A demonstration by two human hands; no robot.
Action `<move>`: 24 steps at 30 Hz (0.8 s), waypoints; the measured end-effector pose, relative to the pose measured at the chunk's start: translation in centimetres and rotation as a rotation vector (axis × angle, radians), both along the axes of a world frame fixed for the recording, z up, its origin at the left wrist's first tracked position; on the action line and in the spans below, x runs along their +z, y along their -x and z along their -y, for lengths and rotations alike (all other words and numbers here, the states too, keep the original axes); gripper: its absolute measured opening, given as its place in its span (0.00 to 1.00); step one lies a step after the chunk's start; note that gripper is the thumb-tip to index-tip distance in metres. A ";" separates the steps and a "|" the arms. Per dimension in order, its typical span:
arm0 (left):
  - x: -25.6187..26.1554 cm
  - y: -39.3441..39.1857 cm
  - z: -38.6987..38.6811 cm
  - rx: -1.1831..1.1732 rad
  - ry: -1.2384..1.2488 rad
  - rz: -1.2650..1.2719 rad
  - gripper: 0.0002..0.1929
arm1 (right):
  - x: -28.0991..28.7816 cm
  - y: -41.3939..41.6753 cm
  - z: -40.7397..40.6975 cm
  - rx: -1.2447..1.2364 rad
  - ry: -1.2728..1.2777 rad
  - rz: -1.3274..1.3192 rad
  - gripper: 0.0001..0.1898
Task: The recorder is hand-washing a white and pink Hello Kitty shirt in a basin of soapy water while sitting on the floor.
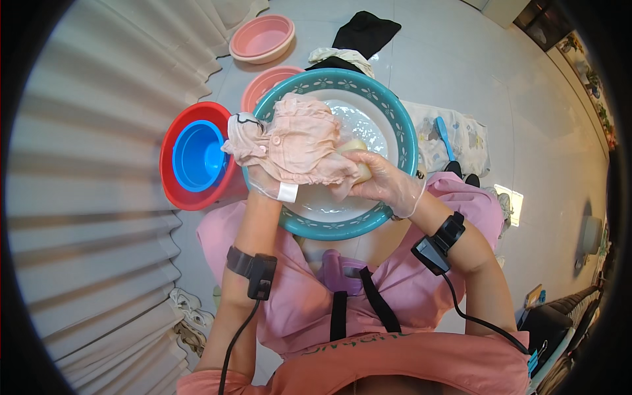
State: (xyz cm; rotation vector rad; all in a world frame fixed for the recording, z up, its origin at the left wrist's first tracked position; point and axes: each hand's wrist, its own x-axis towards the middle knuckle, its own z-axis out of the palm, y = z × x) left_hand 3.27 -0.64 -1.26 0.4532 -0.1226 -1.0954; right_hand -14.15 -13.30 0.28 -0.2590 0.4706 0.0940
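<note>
A wet light-pink garment (301,143) with buttons and a gathered edge is held up over a teal-rimmed basin (406,143) of water. My left hand (264,181), in a clear thin glove, is mostly hidden beneath the garment and supports it; a white tag hangs at that wrist. In my right hand (377,177), gloved as well, is a pale yellowish bar of soap (364,171), against the garment's right end. The garment's far-left part is whitish with a dark line drawing on it.
Left of the basin, a blue bucket (197,155) sits inside a red basin (170,182). Pink basins (262,37) and black cloth (365,34) lie beyond. A blue brush (444,138) rests on patterned fabric (474,143) at right. A curtain (108,173) hangs at left.
</note>
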 end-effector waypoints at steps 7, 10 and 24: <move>-1.0 -0.6 1.6 0.018 0.060 0.425 0.20 | 2.4 0.0 0.3 -0.009 0.069 0.211 0.25; 0.6 1.9 2.3 -0.090 0.015 0.129 0.19 | 4.2 -1.6 -1.7 -0.062 0.346 0.260 0.24; 1.3 3.8 2.6 -0.164 0.024 -0.209 0.17 | 5.4 -3.2 -2.8 -0.191 1.991 0.332 0.25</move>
